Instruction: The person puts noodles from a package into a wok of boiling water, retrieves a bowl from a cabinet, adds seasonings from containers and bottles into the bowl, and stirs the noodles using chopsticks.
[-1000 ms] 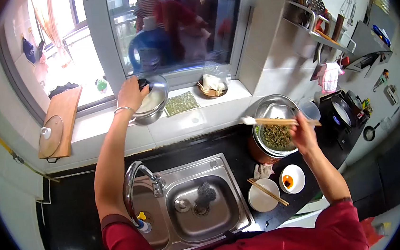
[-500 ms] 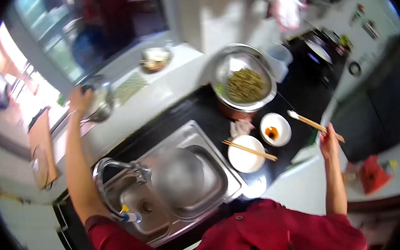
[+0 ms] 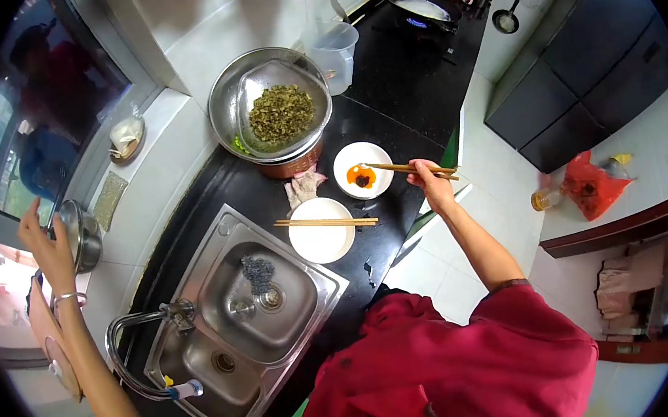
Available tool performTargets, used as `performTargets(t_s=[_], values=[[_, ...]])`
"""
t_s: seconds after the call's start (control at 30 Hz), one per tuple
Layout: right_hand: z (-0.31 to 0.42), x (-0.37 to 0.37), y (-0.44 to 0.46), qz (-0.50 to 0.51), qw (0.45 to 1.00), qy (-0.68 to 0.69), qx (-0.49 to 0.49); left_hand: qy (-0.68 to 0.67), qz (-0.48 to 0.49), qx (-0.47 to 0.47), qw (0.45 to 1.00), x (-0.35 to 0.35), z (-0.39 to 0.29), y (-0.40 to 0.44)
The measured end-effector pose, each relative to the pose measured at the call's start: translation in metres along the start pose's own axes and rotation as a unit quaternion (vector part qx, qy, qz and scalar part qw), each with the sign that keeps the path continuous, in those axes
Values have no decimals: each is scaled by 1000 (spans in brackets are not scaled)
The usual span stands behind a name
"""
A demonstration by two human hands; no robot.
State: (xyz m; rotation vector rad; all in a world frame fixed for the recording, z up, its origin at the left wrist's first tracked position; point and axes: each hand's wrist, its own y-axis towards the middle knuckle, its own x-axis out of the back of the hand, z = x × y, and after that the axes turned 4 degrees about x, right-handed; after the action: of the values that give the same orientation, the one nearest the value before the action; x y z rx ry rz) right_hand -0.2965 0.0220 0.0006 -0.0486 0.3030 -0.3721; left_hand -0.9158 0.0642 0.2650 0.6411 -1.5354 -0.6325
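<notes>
My right hand (image 3: 432,182) is closed on a pair of chopsticks (image 3: 402,168). Their tips reach into a small white bowl (image 3: 345,185) holding an orange and dark sauce-like content. My left hand (image 3: 50,251) is at the windowsill, fingers spread beside a metal pot (image 3: 87,244) and its dark lid knob. A second pair of chopsticks (image 3: 339,222) lies across another white bowl (image 3: 321,245). Behind them, chopped greenish food (image 3: 282,114) sits in a sieve-like container within a large metal bowl (image 3: 224,111).
A double sink (image 3: 236,312) with a curved faucet (image 3: 126,326) is at the lower left. A plastic jug (image 3: 332,50) stands behind the bowls. Farther back, a pan (image 3: 421,8) sits over a blue flame. A cloth (image 3: 304,187) lies by the metal bowl.
The view has turned right. My right hand has brought its chopsticks from above the metal bowl, out past the counter, into the small white bowl. My left hand's fingers have spread from the lid knob.
</notes>
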Motion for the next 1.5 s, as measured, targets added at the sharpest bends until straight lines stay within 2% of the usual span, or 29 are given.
performTargets(t_s=[0.07,0.13,0.17,0.2,0.27,0.57,0.7,0.77,0.8,0.87,0.93,1.0,1.03,1.1,1.2,1.27,1.33,1.43,1.5], values=[[-5,-2,1,-14,1000,-7,4,-28,8,-16,999,11,-45,-8],[-9,0,4,-27,999,-15,11,-83,57,-25,995,20,-87,-20],[-13,2,6,-19,998,-49,18,-75,51,-63,994,23,-105,-25],[-15,4,8,-10,996,-84,26,-73,54,-63,994,26,-121,-30],[-14,6,10,-5,996,-86,32,-103,91,-115,984,31,-151,-41],[-4,14,25,81,994,-68,15,-155,221,-131,954,52,-239,-95],[-5,21,37,103,993,-54,15,-190,255,-106,942,56,-261,-122],[-2,23,42,77,997,11,-15,-211,276,-70,935,57,-273,-139],[-11,30,49,83,997,1,8,-216,281,-40,934,58,-276,-150],[-6,23,49,36,999,-40,9,-221,296,-44,928,58,-280,-170],[-12,31,51,71,994,-77,38,-265,295,-10,918,62,-290,-187],[-1,28,49,72,996,-53,9,-306,293,12,906,64,-295,-201],[-2,29,48,85,993,-76,25,-297,284,22,911,65,-297,-209],[2,28,42,91,991,-93,40,-351,304,52,884,67,-302,-226],[14,23,27,112,993,-38,23,-351,286,35,891,65,-302,-244],[7,27,21,101,983,-144,46,-354,284,20,891,64,-299,-251],[13,23,13,91,994,-50,33,-367,294,48,881,63,-301,-261],[15,19,12,112,974,-183,78,-404,284,98,864,61,-313,-277],[13,15,15,95,989,-88,75,-413,318,116,846,60,-322,-281]])
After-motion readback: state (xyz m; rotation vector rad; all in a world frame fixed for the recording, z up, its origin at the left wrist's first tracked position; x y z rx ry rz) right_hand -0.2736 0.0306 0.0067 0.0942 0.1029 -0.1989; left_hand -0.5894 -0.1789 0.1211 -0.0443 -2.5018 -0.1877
